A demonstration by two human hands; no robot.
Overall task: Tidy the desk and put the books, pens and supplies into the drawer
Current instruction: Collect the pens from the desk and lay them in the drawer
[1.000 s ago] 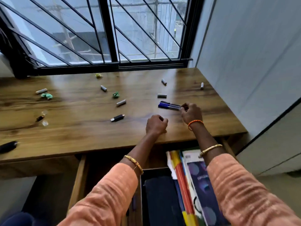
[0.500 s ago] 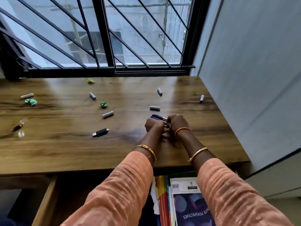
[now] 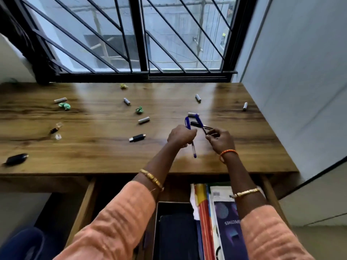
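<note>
Gripping pens (image 3: 193, 126) above the desk (image 3: 93, 151), both hands' fingers (image 3: 212, 132) are closed, drawer (image 3: 270, 194) open below.

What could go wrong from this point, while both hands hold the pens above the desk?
The pens are splayed at different angles between the left hand and right hand, so one could slip and fall. The batteries scattered on the desk are round and might roll if nudged.

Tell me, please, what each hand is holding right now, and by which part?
The left hand grips a blue-capped pen around its middle. The right hand holds dark pens by their near ends; motion blur hides the count.
</note>
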